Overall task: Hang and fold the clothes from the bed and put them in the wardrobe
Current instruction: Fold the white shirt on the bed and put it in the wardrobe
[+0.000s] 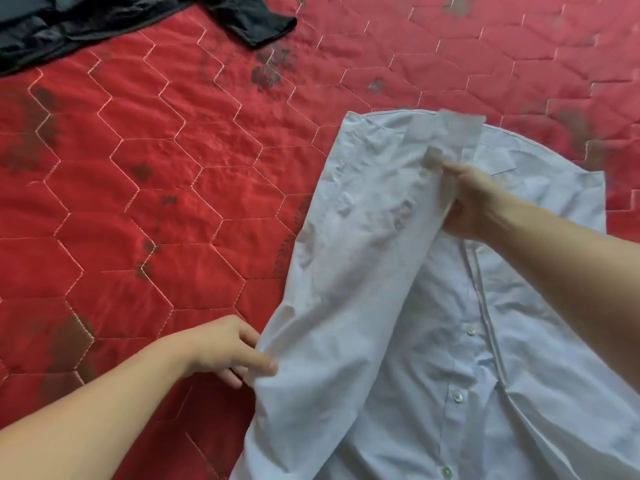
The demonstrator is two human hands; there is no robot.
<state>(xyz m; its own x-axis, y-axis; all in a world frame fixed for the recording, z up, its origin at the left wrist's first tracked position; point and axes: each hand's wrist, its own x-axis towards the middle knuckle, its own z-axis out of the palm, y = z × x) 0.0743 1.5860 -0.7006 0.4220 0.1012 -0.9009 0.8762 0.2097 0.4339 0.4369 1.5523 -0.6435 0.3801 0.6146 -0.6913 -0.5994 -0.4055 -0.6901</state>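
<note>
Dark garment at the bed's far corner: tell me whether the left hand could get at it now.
Probably not at once: the left hand pinches the pale shirt, and the dark garment lies far across bare red quilt.

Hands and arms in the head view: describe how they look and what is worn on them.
Both forearms are bare as far as the picture shows; no sleeves reach into view. The left hand and right hand wear no gloves, and no rings, watch or bracelets are visible. Fingernails that show are short and unpainted.

Single head view, looking steeply down, close over bed [173, 202].
</note>
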